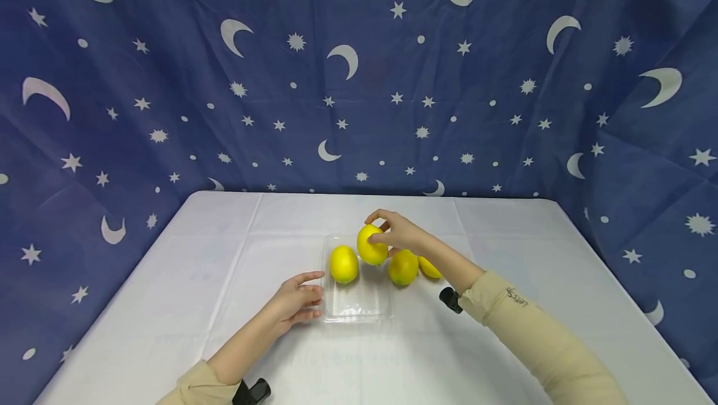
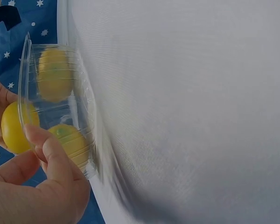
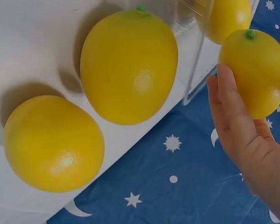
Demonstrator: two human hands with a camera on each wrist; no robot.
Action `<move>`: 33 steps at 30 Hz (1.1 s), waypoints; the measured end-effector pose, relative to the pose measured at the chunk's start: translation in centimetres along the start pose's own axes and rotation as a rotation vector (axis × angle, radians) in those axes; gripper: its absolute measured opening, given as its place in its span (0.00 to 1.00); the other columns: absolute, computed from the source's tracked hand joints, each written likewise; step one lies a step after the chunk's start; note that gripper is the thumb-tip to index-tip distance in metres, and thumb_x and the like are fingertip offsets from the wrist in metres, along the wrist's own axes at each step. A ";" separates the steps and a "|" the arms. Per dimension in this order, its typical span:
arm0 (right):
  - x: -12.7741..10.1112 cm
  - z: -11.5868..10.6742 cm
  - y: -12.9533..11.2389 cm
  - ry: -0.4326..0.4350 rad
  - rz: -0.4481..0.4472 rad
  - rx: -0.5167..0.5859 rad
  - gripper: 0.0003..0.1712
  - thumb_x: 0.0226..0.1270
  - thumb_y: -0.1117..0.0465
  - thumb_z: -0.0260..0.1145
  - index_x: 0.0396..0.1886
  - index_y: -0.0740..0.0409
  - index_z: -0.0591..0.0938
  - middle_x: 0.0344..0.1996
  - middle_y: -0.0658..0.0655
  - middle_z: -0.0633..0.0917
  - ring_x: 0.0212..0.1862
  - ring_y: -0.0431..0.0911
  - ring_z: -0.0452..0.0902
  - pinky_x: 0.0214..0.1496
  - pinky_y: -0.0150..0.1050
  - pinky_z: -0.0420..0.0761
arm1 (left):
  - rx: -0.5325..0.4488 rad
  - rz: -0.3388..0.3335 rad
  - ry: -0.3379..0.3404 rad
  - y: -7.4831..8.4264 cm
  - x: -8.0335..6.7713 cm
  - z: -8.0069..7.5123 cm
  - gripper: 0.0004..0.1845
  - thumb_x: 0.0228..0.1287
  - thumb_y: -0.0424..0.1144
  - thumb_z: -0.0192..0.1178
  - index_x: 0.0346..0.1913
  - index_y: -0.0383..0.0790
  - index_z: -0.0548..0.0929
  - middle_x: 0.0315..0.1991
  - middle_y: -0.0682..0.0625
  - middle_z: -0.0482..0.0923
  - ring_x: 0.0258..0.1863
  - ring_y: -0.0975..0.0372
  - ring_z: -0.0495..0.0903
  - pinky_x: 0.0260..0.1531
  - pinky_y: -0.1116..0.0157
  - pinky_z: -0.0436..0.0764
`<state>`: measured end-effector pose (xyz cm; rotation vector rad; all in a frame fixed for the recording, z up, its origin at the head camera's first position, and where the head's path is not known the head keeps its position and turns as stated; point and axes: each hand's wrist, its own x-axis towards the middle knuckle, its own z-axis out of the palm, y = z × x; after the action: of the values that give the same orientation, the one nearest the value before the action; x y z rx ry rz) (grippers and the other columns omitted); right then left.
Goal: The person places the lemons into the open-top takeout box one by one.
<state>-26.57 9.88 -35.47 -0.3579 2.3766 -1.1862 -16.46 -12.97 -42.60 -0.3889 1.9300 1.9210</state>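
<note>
Pinching yellow fruit (image 1: 370,255) with right hand (image 1: 401,233) above clear tray (image 1: 356,303) at one o'clock, with left hand (image 1: 294,298) spread alongside at nine.

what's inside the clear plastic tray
One yellow fruit sits inside the tray; the right hand holds a second fruit above it. The tray floor beneath the first fruit is covered, so unseen.

Counter (image 1: 505,227) covered in creased white cloth (image 1: 151,305). Directly on it: clear plastic tray (image 1: 359,303), near middle. Right of tray, first yellow lemon (image 1: 403,267) just beside it; second yellow lemon (image 1: 430,268) farther right, partly hidden in head view.
</note>
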 end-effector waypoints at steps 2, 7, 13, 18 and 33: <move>0.2 0.2 0.0 -0.001 -0.004 -0.023 0.23 0.62 0.63 0.64 0.58 0.57 0.72 0.50 0.65 0.74 0.40 0.50 0.77 0.43 0.49 0.85 | 0.003 -0.002 0.001 0.1 -0.1 0.0 0.25 0.64 0.26 0.53 0.64 0.37 0.68 0.38 0.48 0.74 0.32 0.62 0.74 0.29 0.71 0.83; 0.6 0.8 -0.1 0.024 -0.022 -0.126 0.24 0.62 0.61 0.65 0.58 0.58 0.72 0.50 0.66 0.76 0.40 0.50 0.77 0.41 0.48 0.86 | 0.014 0.006 0.009 0.3 -0.3 0.0 0.25 0.63 0.27 0.54 0.64 0.37 0.69 0.37 0.48 0.75 0.33 0.61 0.74 0.29 0.70 0.83; 1.0 1.9 -0.1 0.047 -0.050 -0.276 0.24 0.62 0.60 0.66 0.58 0.58 0.73 0.51 0.67 0.78 0.34 0.48 0.78 0.32 0.41 0.86 | -0.001 0.020 -0.035 0.2 -0.3 -0.3 0.25 0.63 0.27 0.54 0.64 0.36 0.67 0.37 0.49 0.75 0.33 0.62 0.75 0.30 0.71 0.83; 1.1 2.6 0.0 0.070 -0.045 -0.334 0.24 0.61 0.60 0.67 0.58 0.57 0.74 0.45 0.65 0.81 0.26 0.45 0.75 0.25 0.33 0.82 | -0.007 0.018 -0.049 0.0 -0.4 -0.2 0.25 0.62 0.27 0.55 0.64 0.36 0.67 0.37 0.49 0.75 0.32 0.63 0.75 0.30 0.72 0.83; 1.3 3.4 0.3 0.174 -0.080 -0.522 0.25 0.57 0.57 0.71 0.52 0.63 0.78 0.48 0.62 0.83 0.48 0.52 0.77 0.57 0.45 0.79 | 0.000 0.022 -0.039 0.3 0.0 0.2 0.25 0.63 0.25 0.53 0.64 0.34 0.67 0.37 0.48 0.74 0.32 0.62 0.74 0.27 0.72 0.83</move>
<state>-25.99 7.22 -37.84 -0.5365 2.8330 -0.6289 -16.57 -12.79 -42.33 -0.3294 1.9170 1.9285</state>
